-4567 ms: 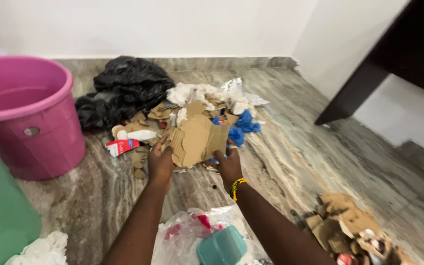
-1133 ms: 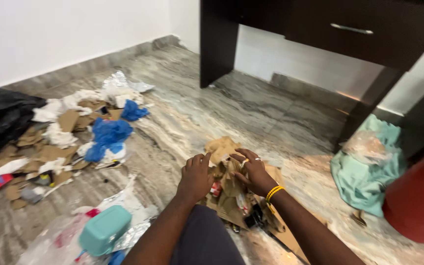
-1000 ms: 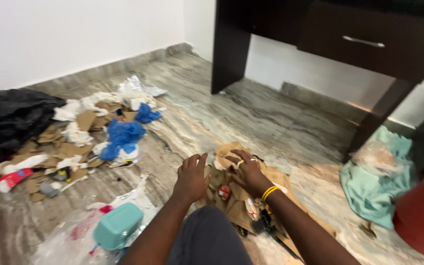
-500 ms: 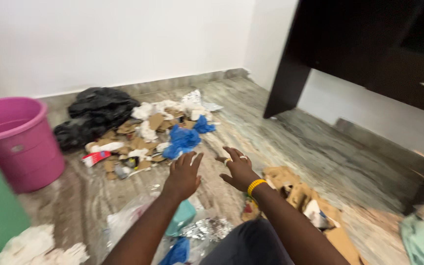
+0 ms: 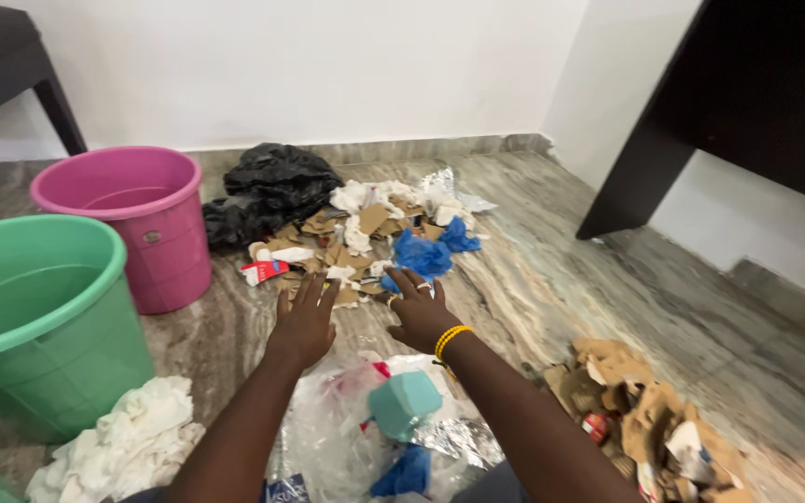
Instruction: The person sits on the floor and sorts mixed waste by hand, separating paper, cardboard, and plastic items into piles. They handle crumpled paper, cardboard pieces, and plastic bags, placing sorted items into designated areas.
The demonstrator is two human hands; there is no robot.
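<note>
My left hand [image 5: 304,319] and my right hand [image 5: 419,312] are stretched out over the marbled floor, fingers spread, holding nothing. Both hover just short of a mixed litter heap [image 5: 365,237] of brown cardboard scraps, white paper and blue plastic pieces [image 5: 421,251]. A yellow beaded band circles my right wrist. Below my arms lies a clear plastic pile [image 5: 347,428] with a teal container [image 5: 404,402] on it.
A pink bucket [image 5: 137,219] and a green bucket [image 5: 34,317] stand at the left. A black bag [image 5: 267,186] lies behind the heap. White tissue [image 5: 128,442] sits at the lower left, a cardboard pile [image 5: 649,419] at the lower right. Dark furniture [image 5: 701,112] stands at the right.
My hands left the cardboard pile on the right and swung left, empty, toward the mixed heap. The view turned left, bringing both buckets into sight.
</note>
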